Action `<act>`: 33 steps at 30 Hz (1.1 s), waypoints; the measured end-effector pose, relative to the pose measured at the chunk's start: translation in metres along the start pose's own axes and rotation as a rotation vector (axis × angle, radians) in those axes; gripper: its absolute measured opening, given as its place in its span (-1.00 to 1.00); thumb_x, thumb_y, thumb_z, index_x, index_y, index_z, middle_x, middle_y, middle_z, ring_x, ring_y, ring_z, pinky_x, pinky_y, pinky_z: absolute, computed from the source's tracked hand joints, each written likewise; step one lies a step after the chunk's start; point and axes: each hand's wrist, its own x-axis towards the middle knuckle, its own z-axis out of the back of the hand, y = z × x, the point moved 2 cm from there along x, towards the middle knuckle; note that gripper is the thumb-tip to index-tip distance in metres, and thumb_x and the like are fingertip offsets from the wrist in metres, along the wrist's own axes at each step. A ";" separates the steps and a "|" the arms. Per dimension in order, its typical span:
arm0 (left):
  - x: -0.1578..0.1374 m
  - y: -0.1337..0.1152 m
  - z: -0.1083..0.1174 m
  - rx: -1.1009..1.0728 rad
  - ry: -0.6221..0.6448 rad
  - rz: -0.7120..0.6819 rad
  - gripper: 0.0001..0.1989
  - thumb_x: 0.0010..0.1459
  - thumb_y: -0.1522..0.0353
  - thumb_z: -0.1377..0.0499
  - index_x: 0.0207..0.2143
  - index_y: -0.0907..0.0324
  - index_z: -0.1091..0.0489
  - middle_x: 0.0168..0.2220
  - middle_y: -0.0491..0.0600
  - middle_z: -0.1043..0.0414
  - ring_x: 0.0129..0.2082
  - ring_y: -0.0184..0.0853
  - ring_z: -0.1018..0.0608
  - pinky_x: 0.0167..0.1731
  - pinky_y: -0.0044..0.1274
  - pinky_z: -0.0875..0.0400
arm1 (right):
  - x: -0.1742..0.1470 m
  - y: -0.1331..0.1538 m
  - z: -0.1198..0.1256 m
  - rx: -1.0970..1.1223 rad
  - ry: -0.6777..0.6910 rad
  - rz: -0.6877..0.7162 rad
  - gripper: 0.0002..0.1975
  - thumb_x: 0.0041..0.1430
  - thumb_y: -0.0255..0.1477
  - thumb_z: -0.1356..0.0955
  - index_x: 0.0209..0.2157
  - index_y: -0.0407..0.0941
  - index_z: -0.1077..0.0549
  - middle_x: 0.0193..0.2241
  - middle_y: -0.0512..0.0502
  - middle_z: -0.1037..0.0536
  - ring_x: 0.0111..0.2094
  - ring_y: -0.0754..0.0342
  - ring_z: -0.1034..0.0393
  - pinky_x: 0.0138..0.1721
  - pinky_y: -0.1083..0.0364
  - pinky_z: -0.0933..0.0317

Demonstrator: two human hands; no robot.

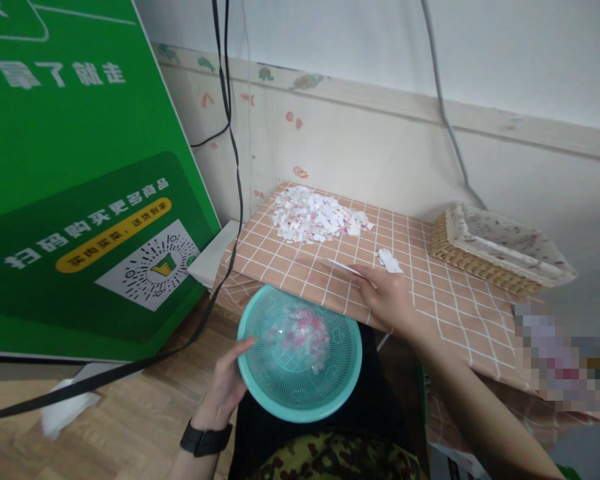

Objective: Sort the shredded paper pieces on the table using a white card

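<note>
My left hand [227,380] grips the left rim of a teal plastic colander [305,407], which sits over my lap against the table's front edge. Small white and pink paper scraps [303,333] lie in its bottom. Over the table, my right hand [387,297] pinches a thin white card [341,268], seen nearly edge-on and pointing left. Behind the card is a heap of white and pale pink paper scraps [320,217]. A small clump of white paper pieces [390,261] rests just beyond my right hand.
A brown checked cloth [430,313] covers the table. A lined wicker basket [500,257] stands at its back right. Black cables [234,147] hang on the left, before a large green sign [80,167]. The wall [380,153] borders the table behind.
</note>
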 end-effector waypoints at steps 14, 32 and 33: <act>-0.001 0.000 -0.008 -0.022 -0.089 -0.097 -0.80 -0.08 0.38 -0.26 -0.35 0.30 -0.53 -0.42 0.04 -0.59 -0.43 -0.21 -0.58 -0.33 -0.43 -0.46 | -0.014 0.027 -0.007 0.037 0.169 0.131 -0.70 0.21 -0.47 -0.20 -0.06 -0.06 -0.41 -0.35 -0.07 -0.58 -0.41 0.07 -0.46 -0.38 0.12 -0.26; 0.003 -0.005 0.000 -0.037 -0.082 -0.096 -0.84 -0.08 0.40 -0.26 -0.40 0.31 -0.52 -0.45 0.03 -0.58 -0.48 -0.25 -0.57 -0.37 -0.44 -0.47 | 0.014 0.026 -0.010 0.079 -0.006 -0.044 -0.73 0.22 -0.36 -0.22 -0.14 -0.06 -0.48 -0.38 -0.05 -0.59 -0.47 0.07 -0.45 -0.43 0.13 -0.23; 0.003 -0.005 0.001 -0.036 -0.084 -0.101 -0.84 -0.08 0.40 -0.27 -0.40 0.31 -0.52 -0.45 0.03 -0.58 -0.48 -0.25 -0.57 -0.37 -0.43 -0.47 | 0.019 0.023 -0.013 0.026 -0.026 -0.057 -0.73 0.21 -0.36 -0.22 -0.15 -0.06 -0.49 -0.40 -0.06 -0.59 -0.49 0.07 -0.44 -0.45 0.12 -0.22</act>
